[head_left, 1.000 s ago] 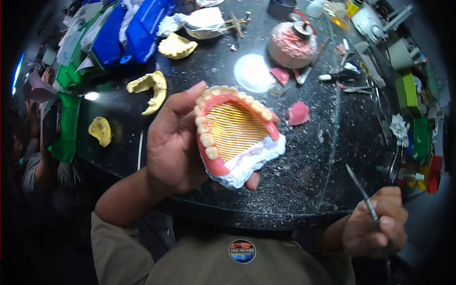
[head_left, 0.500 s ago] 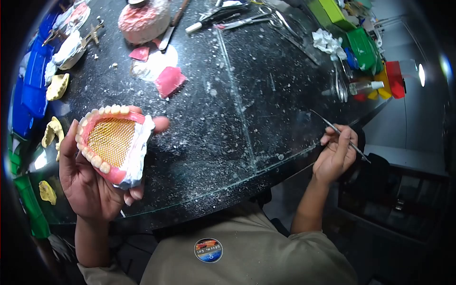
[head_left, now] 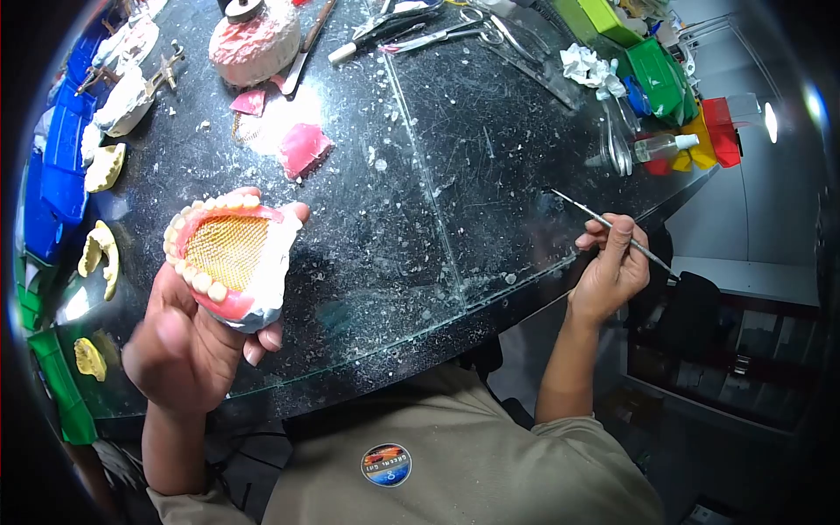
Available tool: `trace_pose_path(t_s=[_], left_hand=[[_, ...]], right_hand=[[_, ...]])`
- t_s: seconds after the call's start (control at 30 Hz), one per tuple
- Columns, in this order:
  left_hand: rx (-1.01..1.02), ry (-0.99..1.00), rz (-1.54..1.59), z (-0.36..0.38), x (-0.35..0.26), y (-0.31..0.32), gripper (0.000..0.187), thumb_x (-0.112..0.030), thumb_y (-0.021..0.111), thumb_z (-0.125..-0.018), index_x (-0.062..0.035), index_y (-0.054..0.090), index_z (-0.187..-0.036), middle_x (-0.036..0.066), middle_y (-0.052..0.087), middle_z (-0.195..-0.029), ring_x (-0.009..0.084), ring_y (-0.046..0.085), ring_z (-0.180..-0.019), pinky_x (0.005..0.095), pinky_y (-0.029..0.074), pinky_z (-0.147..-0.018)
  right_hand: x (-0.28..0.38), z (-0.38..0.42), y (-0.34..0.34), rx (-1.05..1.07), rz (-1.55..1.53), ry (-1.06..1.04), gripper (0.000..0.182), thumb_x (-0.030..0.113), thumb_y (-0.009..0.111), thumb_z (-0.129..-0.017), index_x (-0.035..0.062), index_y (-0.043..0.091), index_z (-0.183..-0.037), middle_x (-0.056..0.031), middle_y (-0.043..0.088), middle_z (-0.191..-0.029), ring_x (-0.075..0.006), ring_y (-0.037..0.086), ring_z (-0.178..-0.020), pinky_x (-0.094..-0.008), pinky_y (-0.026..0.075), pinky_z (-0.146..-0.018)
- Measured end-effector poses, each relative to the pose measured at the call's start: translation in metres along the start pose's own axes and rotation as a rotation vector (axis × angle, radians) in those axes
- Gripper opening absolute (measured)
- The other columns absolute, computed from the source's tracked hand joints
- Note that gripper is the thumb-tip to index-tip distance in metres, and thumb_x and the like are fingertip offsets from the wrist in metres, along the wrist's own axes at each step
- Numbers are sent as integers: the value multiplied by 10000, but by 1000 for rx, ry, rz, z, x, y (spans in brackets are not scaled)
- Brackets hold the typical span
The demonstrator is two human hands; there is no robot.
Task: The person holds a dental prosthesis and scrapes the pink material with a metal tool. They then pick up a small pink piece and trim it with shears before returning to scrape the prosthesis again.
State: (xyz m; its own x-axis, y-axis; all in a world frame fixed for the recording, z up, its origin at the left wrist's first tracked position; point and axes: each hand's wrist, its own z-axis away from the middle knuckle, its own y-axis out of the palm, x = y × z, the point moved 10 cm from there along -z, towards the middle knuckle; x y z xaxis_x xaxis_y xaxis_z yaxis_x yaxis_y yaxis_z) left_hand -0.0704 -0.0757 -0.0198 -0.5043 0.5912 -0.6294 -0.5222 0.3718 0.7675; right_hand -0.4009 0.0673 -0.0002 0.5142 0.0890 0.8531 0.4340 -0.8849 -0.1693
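Observation:
My left hand (head_left: 197, 346) holds a denture model (head_left: 262, 271) from below, its thumb lifted away from the near side. Cream teeth in pink wax curve around a gold mesh plate (head_left: 229, 249), with white plaster along the right side. At the table's front edge, my right hand (head_left: 608, 276) grips a slim metal wax carver (head_left: 643, 251) between thumb and fingers. The carver's thin tip points up and left, well apart from the model. Pink wax pieces (head_left: 304, 150) lie on the black table beyond the left hand.
A plaster block with pink wax (head_left: 254, 44) and a knife (head_left: 302, 61) lie at the back. Scissors (head_left: 446, 33) and pliers (head_left: 618, 140) are farther right, near a clear bottle (head_left: 663, 147). Yellowish casts (head_left: 99, 258) and blue bins (head_left: 63, 175) line the left side.
My left hand has shifted the denture model slightly right and tilted it, and its thumb has come off the model's side. The right hand with the carver has changed angle a little.

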Motion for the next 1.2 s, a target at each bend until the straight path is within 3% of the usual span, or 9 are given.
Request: trace_pose_path(t_s=[0.1,0.33,0.53,0.67,0.8,0.83,0.9,1.07,1.2], left_hand=[[-187,-13,-146,2,0,-6,1044,-122,785,-551,76,138,-1347,349,229,-1351,162,605,-775,208,503,-577],[-257,-44,-247,3,6,-12,1025,-102,772,-516,76,175,-1330,301,384,-1276,116,610,-734,163,473,-476],[-185,-148,-249,3,12,-7,1002,-274,763,-532,85,229,-1300,261,492,-1158,157,616,-764,154,447,-457],[-96,-143,-104,4,12,-3,753,-131,723,-590,70,369,-1224,181,534,-1116,163,585,-781,257,503,-638],[-58,-124,-101,2,12,-2,775,-137,708,-583,62,346,-1238,191,522,-1121,165,580,-841,250,496,-671],[-110,-77,-128,-1,12,-3,825,-179,711,-552,66,329,-1241,234,509,-1116,182,588,-803,242,494,-636],[-61,-156,-158,1,16,-5,874,-213,708,-528,61,307,-1255,285,483,-1120,237,581,-886,293,470,-793],[-72,-129,-103,0,12,0,891,-213,721,-513,64,306,-1251,296,469,-1123,289,545,-989,295,502,-720],[51,-171,-32,3,7,6,747,-112,679,-605,57,341,-1249,177,508,-1179,217,511,-1101,320,400,-952]], right_hand=[[2,1,2,11,22,-7,185,128,558,-881,-50,577,-835,-117,605,-676,-122,550,-501,-204,456,-493],[-1,1,0,-5,1,11,184,130,569,-875,-48,578,-829,-124,606,-684,-125,558,-511,-214,466,-495],[-7,1,-4,-48,-20,49,192,136,557,-884,-45,566,-823,-114,605,-684,-122,554,-523,-224,463,-510],[-3,0,3,-22,68,86,228,166,548,-893,-46,566,-811,-106,597,-675,-113,535,-512,-211,436,-511],[2,-3,3,10,-54,29,239,194,510,-914,-23,553,-822,-102,580,-718,-109,521,-547,-196,424,-489],[13,-4,13,52,-152,13,260,225,485,-925,-14,541,-839,-91,568,-721,-105,516,-564,-188,411,-476],[40,-7,38,209,-283,-56,276,253,446,-940,-6,523,-884,-97,543,-753,-101,511,-609,-190,394,-467],[115,2,137,692,-697,-34,316,294,451,-928,-16,503,-959,-145,535,-770,-139,496,-588,-212,400,-442],[163,28,189,963,-526,-143,288,247,494,-914,-24,469,-1006,-117,503,-779,-108,447,-571,-192,361,-457]])
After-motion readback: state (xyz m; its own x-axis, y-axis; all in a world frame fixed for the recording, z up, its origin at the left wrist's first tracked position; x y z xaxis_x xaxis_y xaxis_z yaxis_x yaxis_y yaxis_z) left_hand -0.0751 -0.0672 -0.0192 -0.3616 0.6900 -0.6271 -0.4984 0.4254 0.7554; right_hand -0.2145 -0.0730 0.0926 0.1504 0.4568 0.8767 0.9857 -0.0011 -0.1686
